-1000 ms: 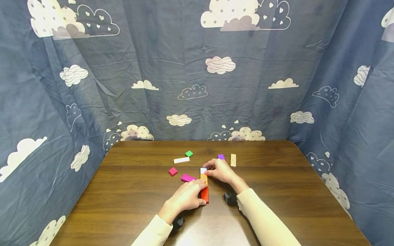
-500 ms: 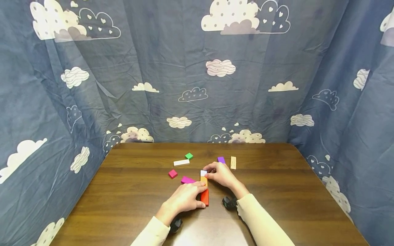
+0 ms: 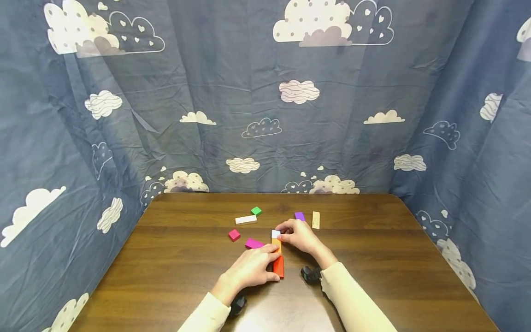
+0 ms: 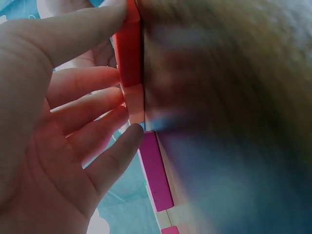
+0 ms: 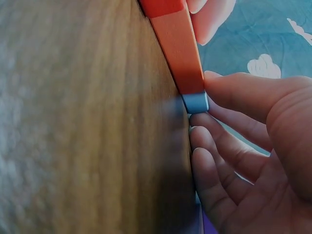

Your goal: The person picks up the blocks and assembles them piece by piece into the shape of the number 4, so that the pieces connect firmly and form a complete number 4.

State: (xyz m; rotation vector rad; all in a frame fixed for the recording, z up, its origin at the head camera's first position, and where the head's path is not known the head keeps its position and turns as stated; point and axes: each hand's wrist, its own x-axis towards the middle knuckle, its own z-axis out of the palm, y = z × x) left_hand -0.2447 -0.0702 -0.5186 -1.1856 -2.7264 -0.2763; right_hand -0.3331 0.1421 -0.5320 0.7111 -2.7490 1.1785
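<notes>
A red block (image 3: 278,268), an orange block (image 3: 277,242) and a small light blue block (image 3: 275,234) lie end to end in a row on the wooden table. My left hand (image 3: 249,267) rests against this row from the left, fingers fairly straight on the orange block and thumb touching the near end of the red block (image 4: 128,51). At the far end of the row, my right hand (image 3: 300,236) pinches the light blue block (image 5: 196,103) between thumb and fingers. Next to the left fingers lies a magenta block (image 3: 254,243).
Left of the row lie a pink-red square block (image 3: 234,235), a white bar (image 3: 246,220) and a green block (image 3: 256,210). Beyond the right hand are a purple block (image 3: 299,216) and a beige block (image 3: 316,220). A cloud-patterned curtain (image 3: 261,152) hangs behind the table.
The head view has shifted slightly. Both hands keep nearly the same places on the row, and the loose blocks have not moved.
</notes>
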